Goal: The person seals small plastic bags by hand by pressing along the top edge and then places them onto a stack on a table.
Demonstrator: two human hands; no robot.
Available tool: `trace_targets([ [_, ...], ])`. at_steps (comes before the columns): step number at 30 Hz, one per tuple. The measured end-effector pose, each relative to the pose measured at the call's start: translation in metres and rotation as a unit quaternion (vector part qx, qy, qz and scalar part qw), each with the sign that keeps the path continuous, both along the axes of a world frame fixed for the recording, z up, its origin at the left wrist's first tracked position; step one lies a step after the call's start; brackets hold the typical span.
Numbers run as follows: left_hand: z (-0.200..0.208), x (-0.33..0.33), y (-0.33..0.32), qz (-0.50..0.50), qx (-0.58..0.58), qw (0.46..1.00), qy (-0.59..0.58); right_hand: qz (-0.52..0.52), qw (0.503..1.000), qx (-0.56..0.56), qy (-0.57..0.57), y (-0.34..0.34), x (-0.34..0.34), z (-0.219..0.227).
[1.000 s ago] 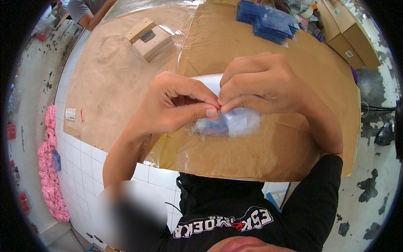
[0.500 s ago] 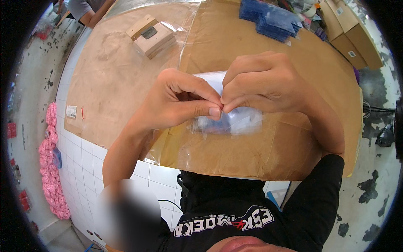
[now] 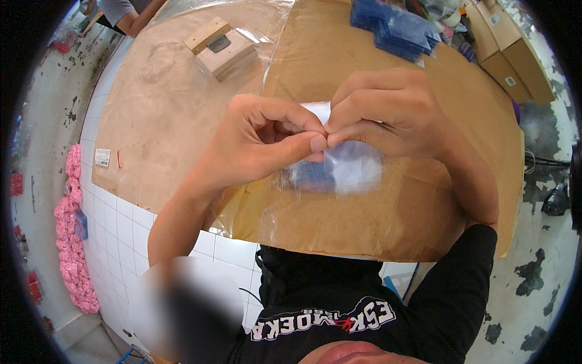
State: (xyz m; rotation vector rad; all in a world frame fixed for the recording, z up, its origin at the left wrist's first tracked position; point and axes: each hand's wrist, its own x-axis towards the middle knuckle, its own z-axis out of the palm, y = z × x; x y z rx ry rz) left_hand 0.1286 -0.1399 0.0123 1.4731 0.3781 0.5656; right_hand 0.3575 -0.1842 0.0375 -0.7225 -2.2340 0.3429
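Over the middle of the table, my left hand [image 3: 257, 141] is closed, with thumb and index finger pinched together. Its fingertips touch those of my right hand [image 3: 388, 115], which is pinched in the same way. What the fingertips hold is too small and hidden to make out. Directly under and behind the hands is a clear plastic packet [image 3: 357, 173] with blue and white areas. Its white upper part [image 3: 318, 111] shows behind the fingers. My hands cover its middle, and whether the fingers grip its edge I cannot tell.
Brown cardboard [image 3: 339, 233] covers the table. A wooden block with a dark metal piece [image 3: 221, 50] lies at the far left. Blue flat sheets [image 3: 394, 30] are stacked at the far right, beside cardboard boxes [image 3: 509, 51]. Another person's arm [image 3: 136, 21] shows at the far left edge.
Both hands stay pinched together and have shifted slightly up and right. The left thumb is bent differently and another left fingertip now shows below it. The packet looks less blurred.
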Motion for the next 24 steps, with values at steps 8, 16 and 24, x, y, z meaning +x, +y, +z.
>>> trace_targets([
  [8,-0.009,0.001,0.000,0.070,0.050,0.996,-0.039,-0.032,0.995,0.099,0.001,0.006,-0.005,-0.004],
  [16,-0.011,0.006,0.005,0.060,0.009,0.998,-0.033,-0.045,0.972,0.225,-0.049,0.010,-0.006,-0.008],
  [24,-0.021,0.005,0.017,0.119,-0.064,0.991,0.012,-0.032,0.997,0.069,0.033,0.022,-0.001,-0.016],
])
